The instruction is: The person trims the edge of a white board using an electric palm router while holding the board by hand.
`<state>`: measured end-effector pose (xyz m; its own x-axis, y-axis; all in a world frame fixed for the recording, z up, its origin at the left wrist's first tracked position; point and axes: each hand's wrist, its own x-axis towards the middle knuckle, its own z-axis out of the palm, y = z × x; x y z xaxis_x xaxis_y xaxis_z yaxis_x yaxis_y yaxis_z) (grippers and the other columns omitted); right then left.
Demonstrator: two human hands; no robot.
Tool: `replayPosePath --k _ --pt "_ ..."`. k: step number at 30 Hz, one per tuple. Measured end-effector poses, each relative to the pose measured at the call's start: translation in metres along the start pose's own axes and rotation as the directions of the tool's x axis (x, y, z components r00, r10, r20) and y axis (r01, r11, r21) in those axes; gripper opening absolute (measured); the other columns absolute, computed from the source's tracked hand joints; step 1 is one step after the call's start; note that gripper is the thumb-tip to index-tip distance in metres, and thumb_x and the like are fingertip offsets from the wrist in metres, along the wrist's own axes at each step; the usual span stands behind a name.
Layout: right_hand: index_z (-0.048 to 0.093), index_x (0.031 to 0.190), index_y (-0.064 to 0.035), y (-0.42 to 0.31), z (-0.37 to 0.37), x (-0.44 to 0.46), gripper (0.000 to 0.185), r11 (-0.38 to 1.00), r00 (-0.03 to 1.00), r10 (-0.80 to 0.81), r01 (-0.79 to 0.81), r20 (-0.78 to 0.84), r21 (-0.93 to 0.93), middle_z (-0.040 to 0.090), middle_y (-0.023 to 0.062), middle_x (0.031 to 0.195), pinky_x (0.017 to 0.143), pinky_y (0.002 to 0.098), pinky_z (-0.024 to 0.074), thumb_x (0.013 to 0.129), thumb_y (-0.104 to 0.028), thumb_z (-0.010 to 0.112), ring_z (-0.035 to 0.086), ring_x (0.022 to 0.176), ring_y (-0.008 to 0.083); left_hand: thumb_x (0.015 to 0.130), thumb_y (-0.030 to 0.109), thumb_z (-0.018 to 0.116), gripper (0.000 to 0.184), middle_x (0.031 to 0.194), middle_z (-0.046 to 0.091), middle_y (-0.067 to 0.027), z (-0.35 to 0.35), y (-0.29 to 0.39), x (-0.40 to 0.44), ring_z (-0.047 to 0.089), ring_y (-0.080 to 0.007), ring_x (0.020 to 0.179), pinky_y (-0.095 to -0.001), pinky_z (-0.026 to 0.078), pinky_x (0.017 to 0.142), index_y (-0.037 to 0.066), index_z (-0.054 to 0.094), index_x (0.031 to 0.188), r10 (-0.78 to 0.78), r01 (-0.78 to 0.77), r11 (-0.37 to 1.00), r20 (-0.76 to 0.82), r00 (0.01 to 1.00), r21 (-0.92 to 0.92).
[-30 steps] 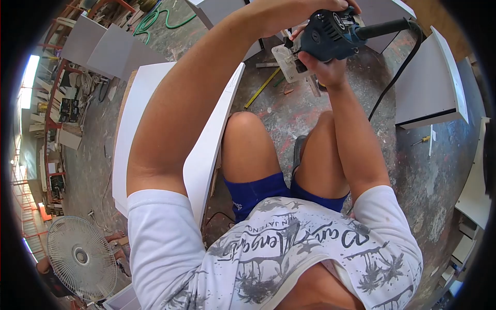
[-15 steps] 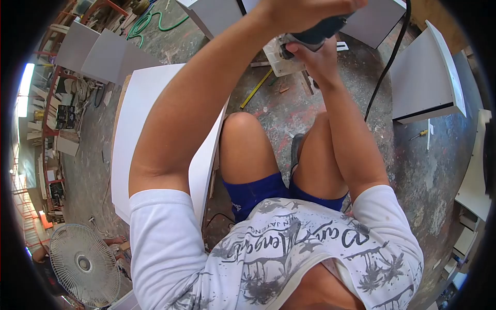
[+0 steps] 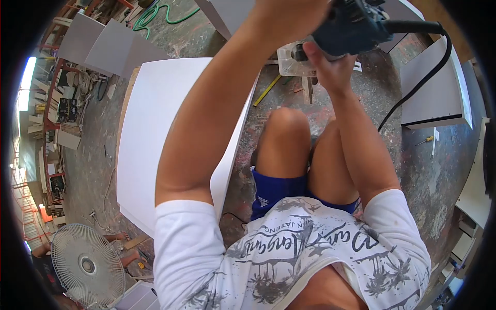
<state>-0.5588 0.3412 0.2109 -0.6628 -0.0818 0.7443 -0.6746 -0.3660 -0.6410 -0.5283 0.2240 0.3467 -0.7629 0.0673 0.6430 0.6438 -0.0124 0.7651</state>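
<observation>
A dark blue power tool [image 3: 347, 32] with a clear plastic base [image 3: 292, 63] is held up near the top edge. My right hand [image 3: 336, 72] is closed round its lower part, thumb against the body near the base. My left hand [image 3: 297, 19] is up against the tool's left side; its fingers are hidden or cut off by the frame. A black cord [image 3: 424, 77] runs from the tool's right end down to the floor. Beside my left leg lies a large white panel [image 3: 155, 129], partly covered by my left arm.
White boards [image 3: 111, 49] stand at the upper left, near a green hose [image 3: 147, 20]. A white box-like cabinet part [image 3: 434, 88] and a screwdriver [image 3: 425, 140] are at the right. A yellow tape [image 3: 267, 91] lies ahead. Someone's arm and foot show behind a fan [image 3: 88, 264].
The tool and both hands have shifted right, and its cord now hangs in a curve at the right. My knees have moved right, away from the white panel, and more of the panel shows.
</observation>
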Motion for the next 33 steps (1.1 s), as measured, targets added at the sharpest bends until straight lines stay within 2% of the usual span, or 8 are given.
replayPosePath --k 1,4,7,10,13,16,21,33 --pt "0.074 0.096 -0.0012 0.004 0.000 -0.002 0.034 0.999 0.999 0.045 -0.045 -0.003 -0.001 0.073 0.0008 0.088 0.076 0.0283 0.0541 0.081 -0.027 0.091 0.068 0.080 0.0105 0.100 0.047 0.066 0.065 0.128 0.061 -0.0176 -0.019 -0.005 -0.017 0.059 -0.0237 0.121 -0.0405 0.047 0.106 -0.003 0.052 0.138 0.021 -0.022 1.000 -0.080 0.997 -0.016" --pt "0.074 0.094 -0.0013 0.016 -0.007 -0.002 0.030 0.991 0.991 0.105 -0.111 -0.080 -0.073 0.073 0.0007 0.088 0.077 0.0276 0.0533 0.084 -0.025 0.088 0.067 0.080 0.0102 0.105 0.039 0.059 0.048 0.129 0.069 -0.0116 -0.109 -0.045 -0.080 0.064 -0.0215 0.121 -0.0350 0.047 0.104 0.001 0.062 0.134 -0.094 0.183 0.909 -0.244 0.965 0.374" --pt "0.072 0.099 -0.0005 0.014 -0.013 -0.004 0.033 0.970 0.980 0.147 -0.169 -0.134 -0.175 0.074 0.0032 0.093 0.080 0.0278 0.0534 0.084 -0.026 0.087 0.069 0.084 0.0120 0.100 0.038 0.065 0.041 0.121 0.074 -0.0112 -0.190 -0.099 -0.152 0.068 -0.0243 0.117 -0.0384 0.052 0.100 0.004 0.071 0.123 -0.214 0.417 0.554 -0.361 0.908 0.721" --pt "0.070 0.107 0.0001 0.006 -0.003 -0.008 0.041 0.936 0.948 0.222 -0.272 -0.227 -0.222 0.073 0.0043 0.098 0.083 0.0285 0.0530 0.083 -0.027 0.088 0.068 0.088 0.0125 0.097 0.034 0.069 0.037 0.121 0.074 -0.0138 -0.225 -0.120 -0.192 0.070 -0.0299 0.115 -0.0394 0.052 0.100 0.006 0.073 0.120 -0.203 0.393 0.397 -0.339 0.919 0.829" --pt "0.067 0.111 0.0004 0.012 -0.001 -0.018 0.046 0.924 0.944 0.248 -0.297 -0.216 -0.239 0.072 0.0044 0.101 0.084 0.0285 0.0529 0.082 -0.028 0.089 0.068 0.089 0.0127 0.096 0.031 0.068 0.034 0.119 0.074 -0.0160 -0.227 -0.128 -0.200 0.069 -0.0365 0.112 -0.0416 0.051 0.099 0.006 0.074 0.119 -0.283 0.352 0.336 -0.262 0.922 0.874" --pt "0.067 0.110 0.0008 0.013 0.005 -0.032 0.045 0.913 0.947 0.270 -0.310 -0.174 -0.267 0.072 0.0038 0.099 0.082 0.0278 0.0532 0.081 -0.025 0.089 0.068 0.088 0.0122 0.097 0.032 0.065 0.031 0.114 0.075 -0.0130 -0.221 -0.124 -0.194 0.064 -0.0299 0.117 -0.0443 0.039 0.111 0.007 0.076 0.113 -0.480 0.369 0.261 -0.212 0.851 0.892" --pt "0.065 0.117 0.0010 0.022 0.015 -0.055 0.041 0.871 0.929 0.357 -0.369 -0.099 -0.323 0.071 0.0089 0.109 0.093 0.0331 0.0534 0.086 -0.020 0.083 0.068 0.099 0.0167 0.097 0.032 0.064 0.030 0.112 0.075 -0.0122 -0.219 -0.124 -0.199 0.063 -0.0309 0.116 -0.0470 0.040 0.108 0.009 0.075 0.112 -0.398 0.317 0.257 -0.199 0.896 0.913" --pt "0.047 0.136 0.0020 0.066 -0.003 -0.038 0.070 0.974 0.994 0.103 -0.091 0.047 -0.206 0.066 0.0153 0.115 0.098 0.0397 0.0522 0.083 -0.019 0.087 0.066 0.108 0.0264 0.101 0.038 0.057 0.033 0.113 0.074 -0.0070 -0.217 -0.129 -0.192 0.063 -0.0250 0.116 -0.0447 0.033 0.112 0.011 0.075 0.110 -0.481 0.301 0.173 -0.186 0.857 0.938"
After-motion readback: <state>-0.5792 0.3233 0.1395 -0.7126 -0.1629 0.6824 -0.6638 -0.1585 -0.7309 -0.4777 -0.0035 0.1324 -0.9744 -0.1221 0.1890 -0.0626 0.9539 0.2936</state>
